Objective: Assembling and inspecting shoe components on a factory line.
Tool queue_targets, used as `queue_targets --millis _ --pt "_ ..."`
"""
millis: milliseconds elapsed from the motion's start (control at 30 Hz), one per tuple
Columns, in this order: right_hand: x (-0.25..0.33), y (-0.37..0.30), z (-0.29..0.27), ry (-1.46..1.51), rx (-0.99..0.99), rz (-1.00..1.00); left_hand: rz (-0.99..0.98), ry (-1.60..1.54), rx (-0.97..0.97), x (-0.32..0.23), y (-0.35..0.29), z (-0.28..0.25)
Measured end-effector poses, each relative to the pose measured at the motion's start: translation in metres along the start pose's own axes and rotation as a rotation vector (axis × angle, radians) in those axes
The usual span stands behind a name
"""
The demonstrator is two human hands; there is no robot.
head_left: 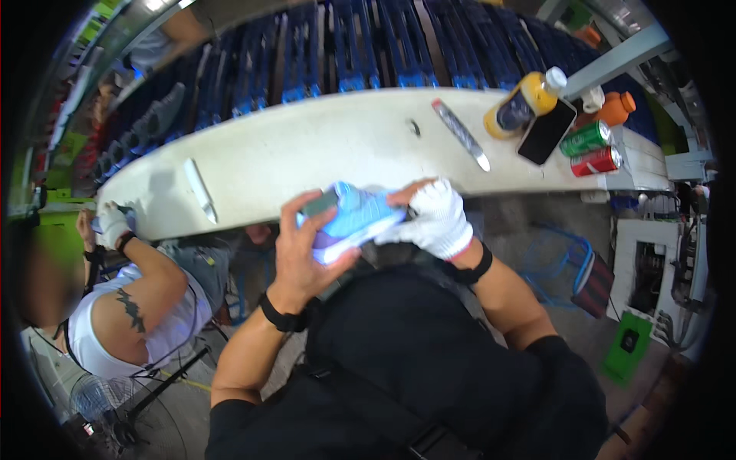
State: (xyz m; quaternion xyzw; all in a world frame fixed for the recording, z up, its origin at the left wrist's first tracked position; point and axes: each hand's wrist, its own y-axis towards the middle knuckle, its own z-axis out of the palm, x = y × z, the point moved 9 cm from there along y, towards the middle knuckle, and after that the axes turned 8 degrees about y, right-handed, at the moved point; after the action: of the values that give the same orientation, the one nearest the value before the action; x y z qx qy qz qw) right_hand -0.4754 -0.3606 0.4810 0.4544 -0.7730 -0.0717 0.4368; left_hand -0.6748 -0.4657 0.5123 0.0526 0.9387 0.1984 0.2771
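Note:
Just in front of my body, at the worktable's near edge, I hold a light blue sneaker (356,218) with a pale sole. My bare left hand (300,241) is closed round one end of it, thumb low and fingers on top. A small dark green-grey piece (319,203) shows by those fingers; whether it is part of the shoe or a separate thing I cannot tell. My right hand (438,218), in a white knit glove with some bare fingertips, grips the shoe's other end. Its lower fingers are partly blurred.
The white worktable (307,146) carries a white slim tool (199,190), a knife-like tool (460,134), a juice bottle (525,103), a phone (547,132), a green can (586,138) and a red can (596,162). Blue racks (356,46) line its far side. A co-worker (130,307) sits left.

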Motion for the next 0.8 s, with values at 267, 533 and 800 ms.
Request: queue_targets --millis 267,533,800 --pt "-0.02 -0.036 -0.012 0.115 -0.146 0.229 0.083 -0.199 -0.059 0.007 0.036 -0.048" --pt "-0.073 -0.066 -0.179 -0.202 -0.917 0.278 0.521 0.474 -1.068 -0.05 0.197 -0.288" --pt "-0.123 0.023 -0.2 0.191 -0.617 0.46 0.438 1.154 -0.763 0.092 0.514 -0.377"
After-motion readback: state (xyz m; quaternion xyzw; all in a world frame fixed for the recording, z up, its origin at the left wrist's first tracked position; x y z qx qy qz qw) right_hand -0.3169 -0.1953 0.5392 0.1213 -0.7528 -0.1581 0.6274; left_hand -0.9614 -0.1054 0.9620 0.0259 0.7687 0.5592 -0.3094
